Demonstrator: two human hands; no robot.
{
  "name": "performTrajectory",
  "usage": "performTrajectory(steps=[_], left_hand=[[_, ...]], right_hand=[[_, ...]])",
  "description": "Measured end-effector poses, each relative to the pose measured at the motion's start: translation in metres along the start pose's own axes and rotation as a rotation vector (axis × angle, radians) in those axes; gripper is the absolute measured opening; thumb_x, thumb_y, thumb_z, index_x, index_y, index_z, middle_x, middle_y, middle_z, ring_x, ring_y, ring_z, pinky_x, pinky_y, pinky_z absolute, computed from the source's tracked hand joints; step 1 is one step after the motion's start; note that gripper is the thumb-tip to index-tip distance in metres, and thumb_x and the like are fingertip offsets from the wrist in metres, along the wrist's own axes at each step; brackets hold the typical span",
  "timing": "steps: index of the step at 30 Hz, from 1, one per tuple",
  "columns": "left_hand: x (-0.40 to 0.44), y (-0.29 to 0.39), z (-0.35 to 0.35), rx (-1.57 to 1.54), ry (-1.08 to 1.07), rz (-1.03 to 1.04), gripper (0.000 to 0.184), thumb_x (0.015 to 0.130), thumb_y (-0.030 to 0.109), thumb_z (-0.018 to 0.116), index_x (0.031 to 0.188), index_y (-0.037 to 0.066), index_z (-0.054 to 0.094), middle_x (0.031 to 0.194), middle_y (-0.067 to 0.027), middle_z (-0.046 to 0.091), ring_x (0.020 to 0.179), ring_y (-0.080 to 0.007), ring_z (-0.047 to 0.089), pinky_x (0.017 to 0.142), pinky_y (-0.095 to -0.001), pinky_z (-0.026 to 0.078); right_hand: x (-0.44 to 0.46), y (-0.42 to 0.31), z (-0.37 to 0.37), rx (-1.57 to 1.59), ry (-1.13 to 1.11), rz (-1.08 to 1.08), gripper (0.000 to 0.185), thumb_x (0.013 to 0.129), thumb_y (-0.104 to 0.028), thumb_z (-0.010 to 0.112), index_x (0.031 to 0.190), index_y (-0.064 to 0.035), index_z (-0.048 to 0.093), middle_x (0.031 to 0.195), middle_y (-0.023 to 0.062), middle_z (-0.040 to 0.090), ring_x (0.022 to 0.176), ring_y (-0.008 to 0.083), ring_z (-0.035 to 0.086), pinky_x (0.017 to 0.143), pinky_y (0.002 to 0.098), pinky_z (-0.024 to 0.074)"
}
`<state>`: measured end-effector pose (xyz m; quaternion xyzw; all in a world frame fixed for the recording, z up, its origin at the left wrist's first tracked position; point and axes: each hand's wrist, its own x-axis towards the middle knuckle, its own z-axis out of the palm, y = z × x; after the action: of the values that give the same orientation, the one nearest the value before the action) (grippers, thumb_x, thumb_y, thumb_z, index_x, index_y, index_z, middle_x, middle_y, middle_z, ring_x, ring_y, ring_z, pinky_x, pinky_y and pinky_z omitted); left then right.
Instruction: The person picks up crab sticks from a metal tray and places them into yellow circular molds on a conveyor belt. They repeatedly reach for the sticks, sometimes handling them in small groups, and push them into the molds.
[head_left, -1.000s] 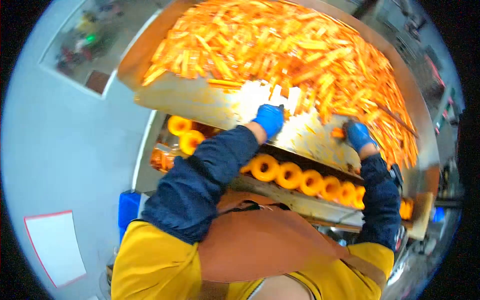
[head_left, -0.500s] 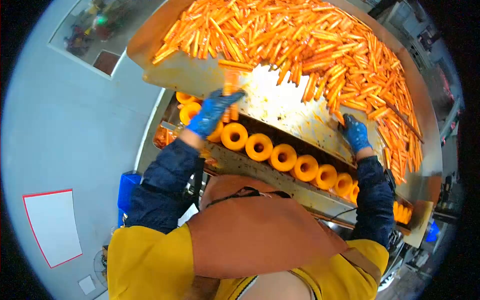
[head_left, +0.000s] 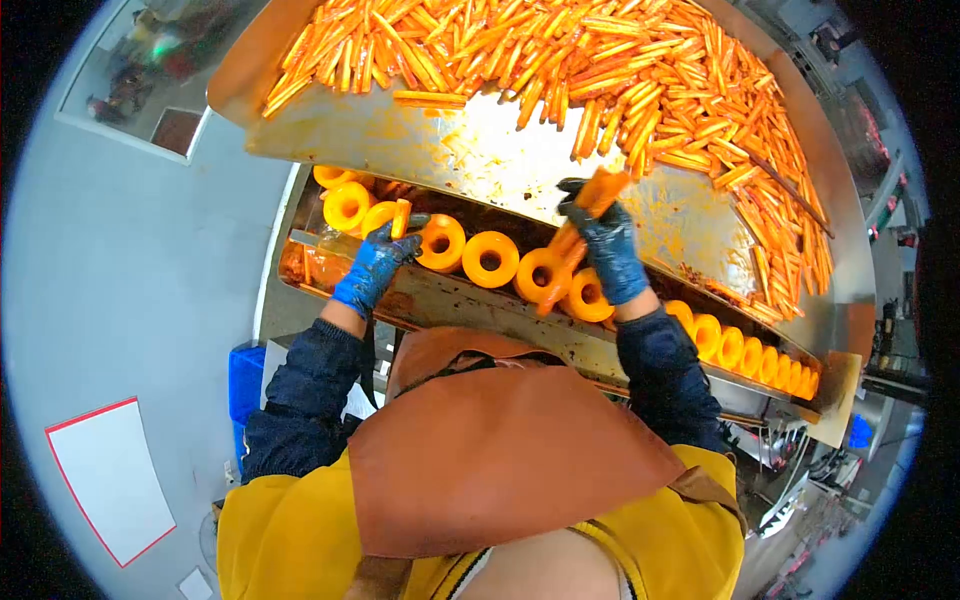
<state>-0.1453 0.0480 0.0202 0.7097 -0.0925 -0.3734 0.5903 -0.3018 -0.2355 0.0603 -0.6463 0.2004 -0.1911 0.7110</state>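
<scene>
My left hand (head_left: 375,268), in a blue glove, grips a short orange stick (head_left: 401,218) above the row of orange ring-shaped funnels (head_left: 490,259). Further right, my right hand (head_left: 612,245) is closed around a bundle of orange sticks (head_left: 598,194), held slantwise over the funnels at the tray's front edge. Beyond both hands, a large pile of sauce-coated orange sticks (head_left: 540,45) covers the back and right of the metal tray (head_left: 390,135).
A long thin rod (head_left: 790,190) lies across the pile at the right. Red sauce sits in a trough (head_left: 325,268) at the left end of the funnel row. A blue bin (head_left: 246,385) stands below left.
My right hand has moved left and lifted a bundle of sticks over the funnels. The longer sticks at my left hand no longer show there; a short one shows above a funnel.
</scene>
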Motion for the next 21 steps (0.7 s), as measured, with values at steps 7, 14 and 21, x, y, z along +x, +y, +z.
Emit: performTrajectory(steps=[7, 14, 21], left_hand=[[0.003, -0.006, 0.025, -0.043, 0.062, 0.173, 0.03, 0.087, 0.012, 0.059, 0.115, 0.004, 0.06, 0.102, -0.0013, 0.063, 0.082, -0.01, 0.058, 0.073, -0.0247, 0.048], [0.005, -0.005, 0.031, 0.03, 0.047, 0.233, 0.027, 0.086, 0.012, 0.06, 0.113, 0.004, 0.062, 0.095, 0.0, 0.064, 0.079, -0.0077, 0.056, 0.071, -0.0232, 0.048], [-0.001, 0.004, 0.038, -0.016, 0.003, 0.18, 0.028, 0.086, 0.013, 0.06, 0.112, 0.005, 0.062, 0.095, 0.0001, 0.064, 0.077, -0.0069, 0.056, 0.07, -0.0226, 0.048]], right_hand=[[-0.017, 0.068, 0.05, 0.094, -0.251, 0.227, 0.023, 0.081, -0.014, 0.07, 0.099, -0.0023, 0.063, 0.088, 0.004, 0.065, 0.079, 0.0141, 0.061, 0.071, 0.0294, 0.0515], [-0.024, 0.09, 0.024, -0.318, -0.309, -0.015, 0.033, 0.077, -0.017, 0.07, 0.106, -0.0031, 0.062, 0.091, 0.0147, 0.067, 0.079, 0.0207, 0.065, 0.072, 0.032, 0.0517], [-0.023, 0.052, -0.032, -0.485, -0.492, 0.319, 0.021, 0.085, -0.022, 0.064, 0.098, -0.0053, 0.067, 0.083, 0.007, 0.067, 0.072, 0.0115, 0.06, 0.069, 0.0277, 0.0498]])
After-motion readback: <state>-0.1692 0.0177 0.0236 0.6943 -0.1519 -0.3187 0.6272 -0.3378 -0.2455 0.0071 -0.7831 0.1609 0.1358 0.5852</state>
